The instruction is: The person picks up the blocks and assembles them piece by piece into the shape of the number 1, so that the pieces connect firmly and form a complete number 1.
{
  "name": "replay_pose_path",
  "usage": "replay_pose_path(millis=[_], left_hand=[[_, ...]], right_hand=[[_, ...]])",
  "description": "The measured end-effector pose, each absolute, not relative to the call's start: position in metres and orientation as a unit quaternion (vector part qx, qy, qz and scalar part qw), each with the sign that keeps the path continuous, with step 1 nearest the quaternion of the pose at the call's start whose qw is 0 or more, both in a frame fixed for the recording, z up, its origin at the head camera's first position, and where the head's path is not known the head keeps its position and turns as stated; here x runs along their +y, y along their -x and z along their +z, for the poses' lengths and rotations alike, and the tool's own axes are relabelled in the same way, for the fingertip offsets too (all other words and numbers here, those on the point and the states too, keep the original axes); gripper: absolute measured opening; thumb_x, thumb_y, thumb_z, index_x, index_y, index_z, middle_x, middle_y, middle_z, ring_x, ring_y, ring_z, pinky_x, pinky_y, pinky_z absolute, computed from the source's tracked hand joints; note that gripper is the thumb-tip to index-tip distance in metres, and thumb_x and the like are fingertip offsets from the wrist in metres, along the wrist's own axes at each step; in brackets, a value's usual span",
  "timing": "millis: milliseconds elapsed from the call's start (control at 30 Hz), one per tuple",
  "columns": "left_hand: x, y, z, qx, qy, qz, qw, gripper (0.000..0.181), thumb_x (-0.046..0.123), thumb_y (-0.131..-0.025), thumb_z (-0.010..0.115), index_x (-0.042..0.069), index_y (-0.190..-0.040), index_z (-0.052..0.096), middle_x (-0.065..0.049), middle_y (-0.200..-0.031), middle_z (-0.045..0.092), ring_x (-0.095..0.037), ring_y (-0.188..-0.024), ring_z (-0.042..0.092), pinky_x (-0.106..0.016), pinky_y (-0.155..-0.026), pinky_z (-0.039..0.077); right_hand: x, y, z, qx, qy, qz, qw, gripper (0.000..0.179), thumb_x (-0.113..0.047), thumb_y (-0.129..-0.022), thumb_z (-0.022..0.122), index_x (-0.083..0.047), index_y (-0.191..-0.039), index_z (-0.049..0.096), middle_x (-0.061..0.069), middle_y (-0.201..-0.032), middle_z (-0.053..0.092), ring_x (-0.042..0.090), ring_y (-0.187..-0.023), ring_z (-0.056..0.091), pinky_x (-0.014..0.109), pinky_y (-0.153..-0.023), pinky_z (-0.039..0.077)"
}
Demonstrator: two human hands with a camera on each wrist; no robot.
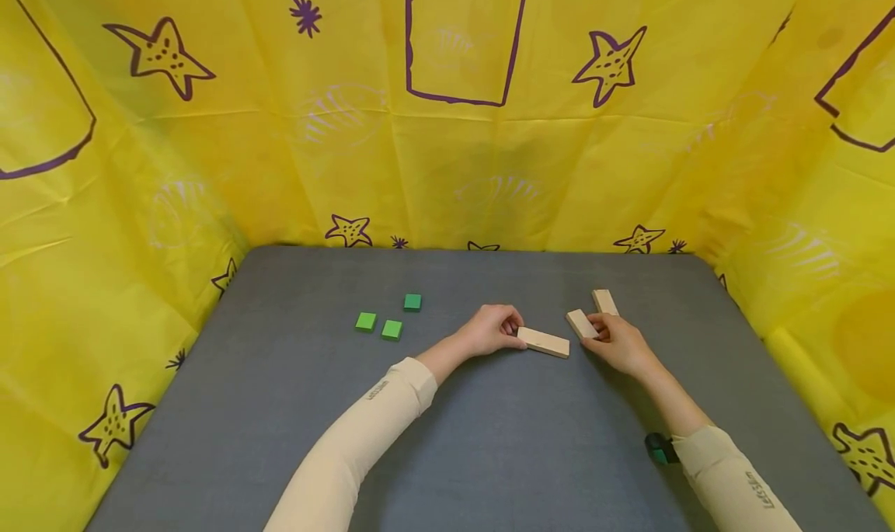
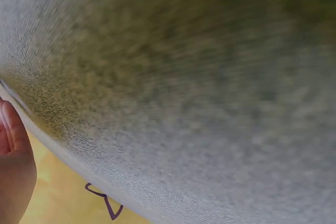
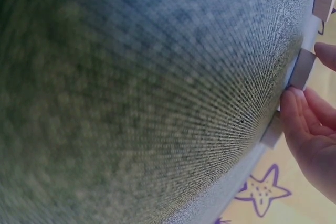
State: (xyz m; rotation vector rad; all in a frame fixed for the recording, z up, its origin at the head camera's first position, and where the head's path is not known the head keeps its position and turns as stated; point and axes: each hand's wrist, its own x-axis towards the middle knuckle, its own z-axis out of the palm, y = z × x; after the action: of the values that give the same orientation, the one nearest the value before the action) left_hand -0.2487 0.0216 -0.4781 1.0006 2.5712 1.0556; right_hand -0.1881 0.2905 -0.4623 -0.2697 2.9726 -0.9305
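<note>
The left hand (image 1: 492, 332) pinches one end of a wooden block between thumb and curled fingers; this first block (image 1: 544, 343) reaches out to the right of those fingers, its long axis running nearly crosswise, with the free end slightly nearer the person. The right hand (image 1: 618, 344) likewise grips a second block (image 1: 582, 325) by its near end, thumb on one side and fingers on the other, as the right wrist view also shows. From the right fingers this block points away and to the left, so its long axis lies at an angle to that of the first. The two held blocks sit between the hands, close together but apart: the first block's free end is nearer to the right fingers than to the left ones.

Just beyond the right fingers lies a third block (image 1: 605, 302), its long axis also slanting away and a little to the left, roughly along the line of the second. The right hand is clearly the nearer one to it; whether they touch, I cannot tell.

Farther out, well to the left of the left fingers, three green tiles rest on the table (image 1: 294, 439): a light one (image 1: 366, 322), another light one (image 1: 392, 330), and a darker one (image 1: 412, 303) set farther back. Behind everything hangs a yellow cloth (image 1: 447, 167).
</note>
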Motion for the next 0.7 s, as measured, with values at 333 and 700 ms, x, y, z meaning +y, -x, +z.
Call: replay_pose_path(millis=[333, 700], left_hand=[[0.006, 0.241, -0.476, 0.866, -0.317, 0.375, 0.093, 0.032, 0.025, -0.080, 0.082, 0.008, -0.102, 0.066, 0.000, -0.088, 0.062, -0.008, -0.077, 0.055, -0.018, -0.070, 0.046], [-0.015, 0.227, -0.474, 0.865, -0.314, 0.385, 0.065, 0.032, 0.025, -0.080, 0.082, 0.008, -0.101, 0.065, 0.001, -0.086, 0.059, -0.009, -0.076, 0.054, -0.019, -0.069, 0.046]], right_hand=[[0.291, 0.190, -0.464, 0.952, 0.087, -0.292, 0.007, 0.048, -0.014, -0.087, 0.073, 0.012, -0.122, 0.055, 0.025, -0.105, 0.061, 0.038, -0.092, 0.062, 0.053, -0.082, 0.049], [0.291, 0.190, -0.464, 0.954, 0.087, -0.286, 0.005, 0.046, -0.014, -0.087, 0.072, 0.012, -0.122, 0.055, 0.026, -0.106, 0.062, 0.038, -0.093, 0.061, 0.053, -0.082, 0.048]])
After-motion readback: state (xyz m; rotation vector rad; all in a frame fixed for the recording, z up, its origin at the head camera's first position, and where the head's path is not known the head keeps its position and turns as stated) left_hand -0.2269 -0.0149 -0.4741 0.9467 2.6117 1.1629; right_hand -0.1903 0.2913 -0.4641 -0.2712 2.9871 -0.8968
